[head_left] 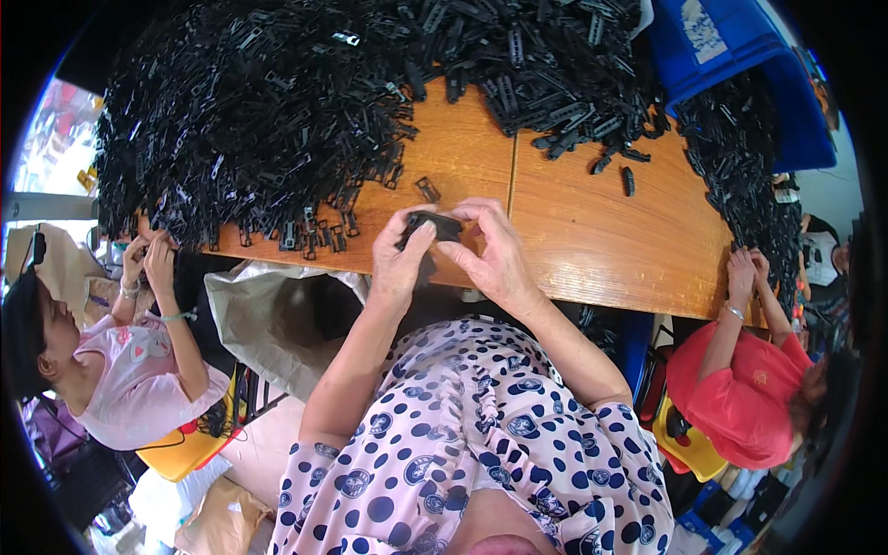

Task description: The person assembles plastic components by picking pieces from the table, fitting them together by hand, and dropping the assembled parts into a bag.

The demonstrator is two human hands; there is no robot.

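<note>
Just over the near edge of the wooden table (610,231), my two hands meet around a small black plastic part (435,225). My left hand (400,254) is closed on it, the thumb lying along its near side. From the other side, my right hand (495,245) pinches its end with bent fingers and thumb. Fingers cover much of the part, so its full shape is hidden. A loose black rectangular frame piece (426,190) lies on the wood just beyond my hands.
A large heap of black plastic pieces (259,111) covers the far left; another pile (555,65) lies beyond. A blue bin (740,74) tips at the far right. An open pale sack (268,314) stands below the table. Co-workers in pink (139,361) and red (740,398) sit either side.
</note>
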